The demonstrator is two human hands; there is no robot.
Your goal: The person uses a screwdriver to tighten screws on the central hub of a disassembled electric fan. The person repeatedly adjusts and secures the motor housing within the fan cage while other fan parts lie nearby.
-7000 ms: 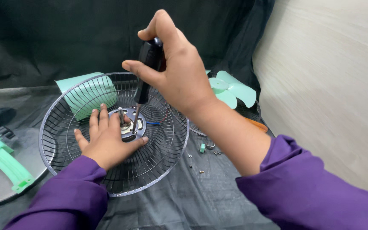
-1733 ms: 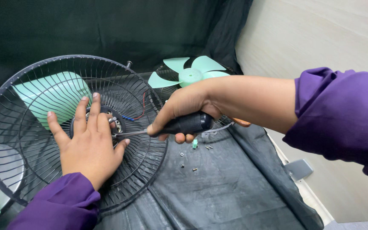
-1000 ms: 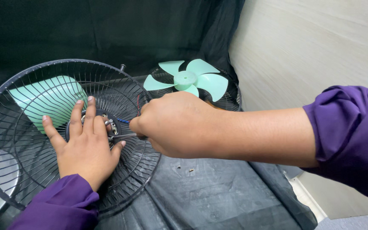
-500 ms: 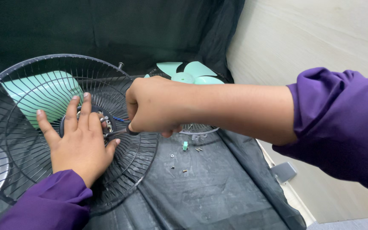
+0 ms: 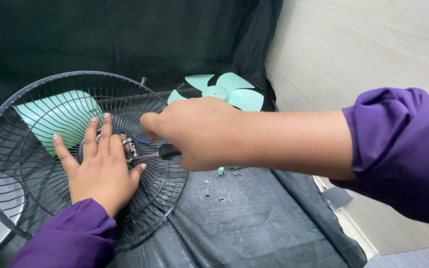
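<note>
The black-handled screwdriver (image 5: 161, 152) with a thin metal shaft is clenched in the right hand (image 5: 194, 131), the fingers wrapped round the handle so that only its front end and the shaft are seen. The shaft is held nearly level and is pointed left, its tip brought to the small metal motor hub (image 5: 127, 145) at the centre of the round black wire fan guard (image 5: 35, 198). The left hand (image 5: 100, 166) is laid flat and open on the guard, palm down, fingers spread beside and over the hub; nothing is grasped by it. Short blue and red wires (image 5: 147, 141) are seen just right of the hub. Through the mesh a pale green plastic housing (image 5: 58, 116) is visible behind the guard. The guard is propped on a black plastic sheet (image 5: 254, 223), on which a few small loose screws (image 5: 219, 191) and a tiny green plastic piece (image 5: 221, 171) are scattered just below the right hand. Behind that hand a pale green plastic fan blade (image 5: 224, 92) is set on a second dark grille. Both forearms are covered by purple sleeves (image 5: 403, 149).
</note>
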